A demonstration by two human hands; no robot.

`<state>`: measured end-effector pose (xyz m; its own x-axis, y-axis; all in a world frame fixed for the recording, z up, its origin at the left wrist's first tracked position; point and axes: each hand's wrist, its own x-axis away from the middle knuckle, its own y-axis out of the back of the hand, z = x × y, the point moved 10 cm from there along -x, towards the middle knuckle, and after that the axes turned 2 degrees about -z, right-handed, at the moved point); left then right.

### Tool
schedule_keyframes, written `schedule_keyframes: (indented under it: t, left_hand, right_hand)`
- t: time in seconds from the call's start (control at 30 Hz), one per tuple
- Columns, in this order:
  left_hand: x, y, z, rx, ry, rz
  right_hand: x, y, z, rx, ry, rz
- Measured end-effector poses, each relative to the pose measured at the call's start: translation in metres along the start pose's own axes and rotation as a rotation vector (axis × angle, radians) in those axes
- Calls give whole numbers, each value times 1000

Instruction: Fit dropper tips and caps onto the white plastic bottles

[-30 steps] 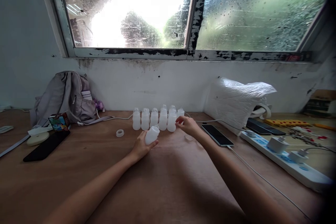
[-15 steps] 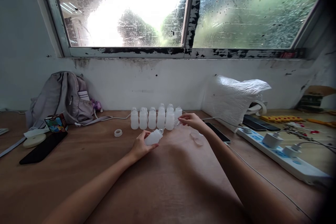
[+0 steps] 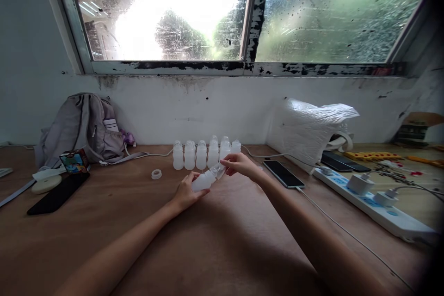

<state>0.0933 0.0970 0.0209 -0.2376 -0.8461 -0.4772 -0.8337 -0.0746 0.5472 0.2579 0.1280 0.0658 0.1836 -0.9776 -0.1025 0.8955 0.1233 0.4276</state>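
My left hand (image 3: 186,190) is wrapped round a white translucent baby bottle (image 3: 204,181), tilted with its top pointing up and right. In the fingertips of my right hand (image 3: 240,165) is a clear bottle cap (image 3: 219,170), right at the bottle's nipple end; whether it touches is too small to tell. Behind my hands several matching baby bottles (image 3: 189,156) stand upright in a row, most with clear caps on top. Left of them a white ring (image 3: 156,174) lies flat on the wooden table (image 3: 208,249).
A phone (image 3: 283,174) with a charging cable lies right of my forearm. Farther right are a power strip (image 3: 374,203) with plugs and a white padded bag (image 3: 305,129). A grey backpack (image 3: 79,122), a small box (image 3: 74,161) and a black flat object (image 3: 58,194) occupy the left.
My right hand has come left from beside the row, bringing the clear cap to the tilted bottle's top. My left hand keeps hold of the bottle, nearly still.
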Motion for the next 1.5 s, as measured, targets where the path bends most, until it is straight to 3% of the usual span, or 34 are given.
schedule_keyframes:
  t: [0.3, 0.83, 1.27, 1.5]
  left_hand:
    - [0, 0, 1, -6, -7, -8]
    - [1, -3, -8, 99, -6, 68]
    - [0, -4, -6, 115, -10, 76]
    - [0, -3, -25, 48, -144, 166]
  right_hand:
    - [0, -6, -2, 31, -11, 35]
    - [8, -20, 13, -102, 92, 268]
    - [14, -24, 22, -68, 112, 312]
    - [2, -13, 0, -243, -11, 103]
